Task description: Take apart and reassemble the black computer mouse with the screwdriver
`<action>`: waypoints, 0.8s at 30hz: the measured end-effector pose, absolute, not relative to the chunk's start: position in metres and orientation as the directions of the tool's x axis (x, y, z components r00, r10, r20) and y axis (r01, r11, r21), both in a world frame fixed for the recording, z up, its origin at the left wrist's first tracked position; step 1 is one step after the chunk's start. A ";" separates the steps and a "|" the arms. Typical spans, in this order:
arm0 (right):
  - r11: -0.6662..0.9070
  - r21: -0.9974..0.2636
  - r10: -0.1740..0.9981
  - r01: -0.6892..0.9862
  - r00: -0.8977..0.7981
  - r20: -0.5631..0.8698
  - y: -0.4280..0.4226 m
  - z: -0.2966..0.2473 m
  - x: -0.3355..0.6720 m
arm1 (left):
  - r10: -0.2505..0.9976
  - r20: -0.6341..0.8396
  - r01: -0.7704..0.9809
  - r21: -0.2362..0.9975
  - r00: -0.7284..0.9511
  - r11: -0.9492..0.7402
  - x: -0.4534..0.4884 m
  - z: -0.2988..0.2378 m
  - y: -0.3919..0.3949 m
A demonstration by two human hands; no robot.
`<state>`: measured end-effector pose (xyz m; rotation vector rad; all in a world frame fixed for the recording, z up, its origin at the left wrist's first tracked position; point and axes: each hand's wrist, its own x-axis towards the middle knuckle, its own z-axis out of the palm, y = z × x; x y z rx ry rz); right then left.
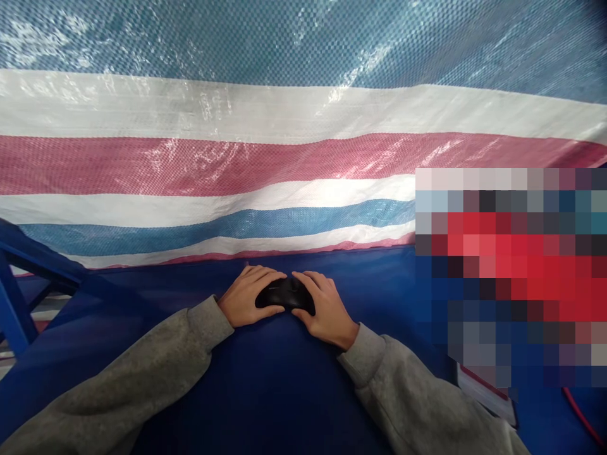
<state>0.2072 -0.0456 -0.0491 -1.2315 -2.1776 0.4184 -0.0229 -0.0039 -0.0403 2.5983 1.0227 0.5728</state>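
Observation:
A black computer mouse [283, 296] lies sideways on the blue surface, between my two hands. My left hand [250, 295] grips its left end, fingers over the far side and thumb along the near side. Around the right end curls my right hand [327, 306] in the same manner, thumb at the front. Both ends of the mouse are partly covered by my hands. A small dark round detail shows on its top, near the right fingers. Grey sleeves reach down to both wrists.
The blue tabletop [256, 385] spreads under my arms. Behind it hangs a striped woven plastic sheet [199, 167]. Blue metal bars [19, 303] stand at the left. At the right, a blurred-out area hides things; a white-edged object [488, 395] and a red cable [581, 414] show below it.

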 end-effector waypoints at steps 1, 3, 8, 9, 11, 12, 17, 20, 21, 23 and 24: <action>0.515 -0.531 0.857 0.673 -0.387 0.340 -0.046 -0.049 0.207 | 0.696 0.261 0.583 0.398 0.669 -0.709 -0.023 -0.040 -0.004; 0.506 -0.530 0.862 0.680 -0.378 0.338 -0.046 -0.049 0.207 | 0.694 0.276 0.581 0.393 0.665 -0.713 -0.023 -0.042 -0.004; 0.506 -0.580 0.862 0.639 -0.352 0.364 -0.047 -0.055 0.208 | 0.700 0.289 0.576 0.410 0.653 -0.707 -0.025 -0.049 -0.003; 0.507 -0.593 0.862 0.625 -0.347 0.371 -0.047 -0.056 0.208 | 0.702 0.288 0.576 0.415 0.651 -0.704 -0.026 -0.050 -0.002; 0.509 -0.613 0.860 0.604 -0.342 0.378 -0.047 -0.058 0.208 | 0.705 0.285 0.577 0.418 0.649 -0.701 -0.026 -0.052 -0.001; 0.511 -0.617 0.859 0.599 -0.340 0.381 -0.046 -0.058 0.208 | 0.706 0.283 0.580 0.417 0.649 -0.700 -0.026 -0.052 -0.001; 0.538 -0.570 0.842 0.622 -0.371 0.391 -0.045 -0.055 0.208 | 0.720 0.269 0.601 0.408 0.640 -0.687 -0.026 -0.051 -0.002; 0.547 -0.545 0.836 0.635 -0.381 0.395 -0.046 -0.054 0.208 | 0.729 0.259 0.609 0.413 0.634 -0.677 -0.026 -0.050 -0.003; 0.550 -0.542 0.834 0.636 -0.380 0.400 -0.046 -0.053 0.208 | 0.731 0.255 0.611 0.416 0.633 -0.674 -0.026 -0.049 -0.003; 0.550 -0.541 0.833 0.636 -0.375 0.406 -0.046 -0.053 0.208 | 0.731 0.250 0.609 0.421 0.634 -0.672 -0.026 -0.048 -0.003; 0.548 -0.542 0.834 0.636 -0.374 0.405 -0.045 -0.053 0.208 | 0.730 0.249 0.605 0.425 0.637 -0.673 -0.026 -0.048 -0.003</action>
